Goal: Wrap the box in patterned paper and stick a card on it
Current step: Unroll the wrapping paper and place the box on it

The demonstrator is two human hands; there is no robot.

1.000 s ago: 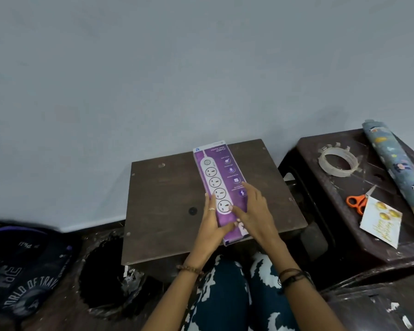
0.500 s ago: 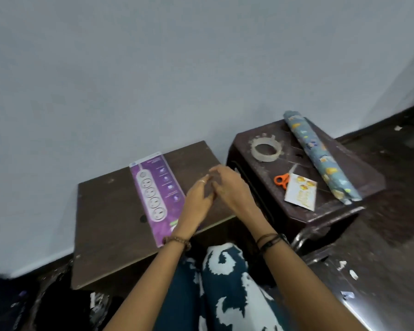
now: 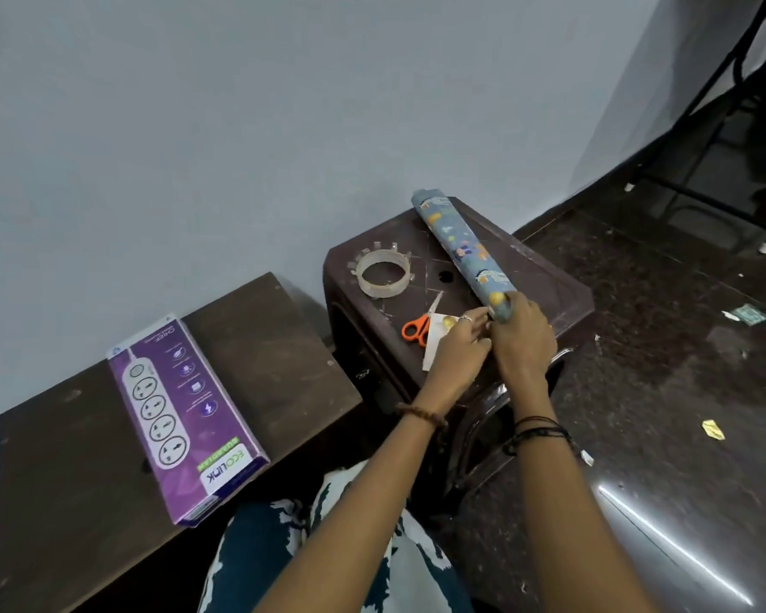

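purple box (image 3: 186,418): "ecolink" in dark letters on white panel at near end, upside down. smaller print on it unreadable.

You're working in dim, cool, even light with soft shadows only, and the dark stool (image 3: 549,276) stays murky. Right of it and nearer you, a bright streak of glare crosses the glossy floor (image 3: 682,435). Edges bow from the wide lens; detail is slightly soft.

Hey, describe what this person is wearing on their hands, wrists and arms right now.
Both forearms are bare, with no sleeves showing. The left hand has a ring on one finger and a brown beaded bracelet at the wrist. The right hand shows no ring, and its wrist carries several thin black bands.
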